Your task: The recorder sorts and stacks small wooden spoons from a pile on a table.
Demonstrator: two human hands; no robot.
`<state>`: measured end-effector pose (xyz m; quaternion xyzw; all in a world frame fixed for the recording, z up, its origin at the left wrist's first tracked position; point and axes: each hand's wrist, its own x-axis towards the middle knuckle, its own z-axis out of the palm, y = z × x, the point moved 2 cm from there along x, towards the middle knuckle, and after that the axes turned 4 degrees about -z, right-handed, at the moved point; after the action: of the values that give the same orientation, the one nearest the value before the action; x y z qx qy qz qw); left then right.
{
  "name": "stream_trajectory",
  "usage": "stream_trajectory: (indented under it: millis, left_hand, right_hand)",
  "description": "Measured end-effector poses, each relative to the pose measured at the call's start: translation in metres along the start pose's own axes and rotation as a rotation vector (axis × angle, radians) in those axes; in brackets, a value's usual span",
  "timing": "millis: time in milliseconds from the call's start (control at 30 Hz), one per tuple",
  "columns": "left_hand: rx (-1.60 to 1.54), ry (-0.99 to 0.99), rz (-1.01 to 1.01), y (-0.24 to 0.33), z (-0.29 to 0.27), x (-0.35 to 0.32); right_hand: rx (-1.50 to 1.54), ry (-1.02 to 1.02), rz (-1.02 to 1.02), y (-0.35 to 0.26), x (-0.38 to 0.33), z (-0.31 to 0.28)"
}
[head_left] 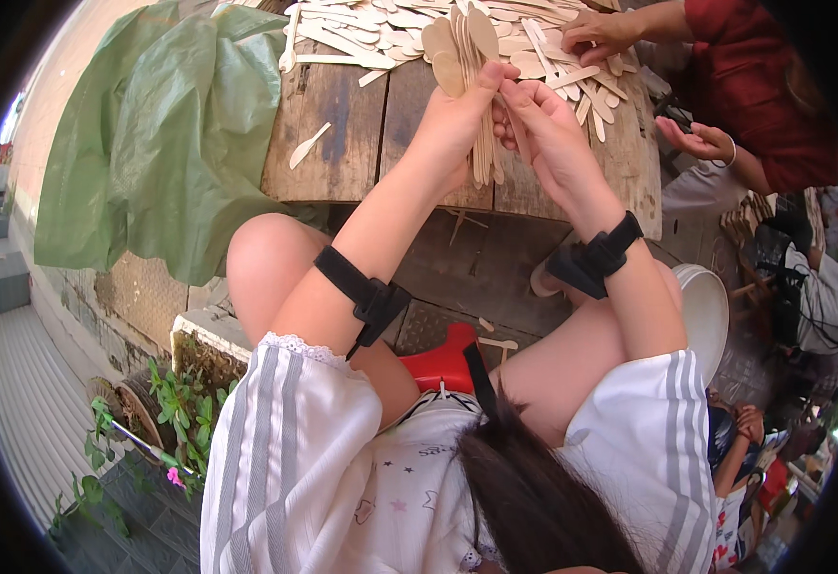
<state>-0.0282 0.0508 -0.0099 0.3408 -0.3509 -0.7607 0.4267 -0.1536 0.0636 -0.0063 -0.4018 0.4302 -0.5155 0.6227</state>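
Observation:
A bundle of pale wooden spoons (465,48) stands upright in my left hand (457,115), bowls fanned out at the top. Their thin handles stick out below my fingers, over the near edge of the wooden table (338,115). Close beside it, my right hand (558,129) is closed with a wooden stick (521,137), seemingly a spoon's handle, between thumb and fingers. The fingertips of both hands nearly meet. Beyond them spreads a loose pile of wooden spoons and flat sticks (362,33). One spoon (309,145) lies apart on the left boards.
Green plastic sheeting (165,134) hangs at the left. Another person in red (749,86) sits at the right, one hand (606,33) in the pile, the other (696,142) palm up. A red seat (443,359), a white bucket (701,306) and plants (180,407) are near me.

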Motion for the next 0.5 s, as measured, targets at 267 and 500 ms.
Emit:
stream_trajectory:
  millis: [267,500]
  left_hand:
    - [-0.134,0.102,0.192,0.004,-0.007,0.008]
    - [-0.334,0.06,0.089,0.007,-0.013,0.005]
  right_hand:
    - [-1.619,0.012,-0.755,-0.014,0.033,-0.053]
    - [-1.711,-0.023,-0.544,0.002,0.035,-0.057]
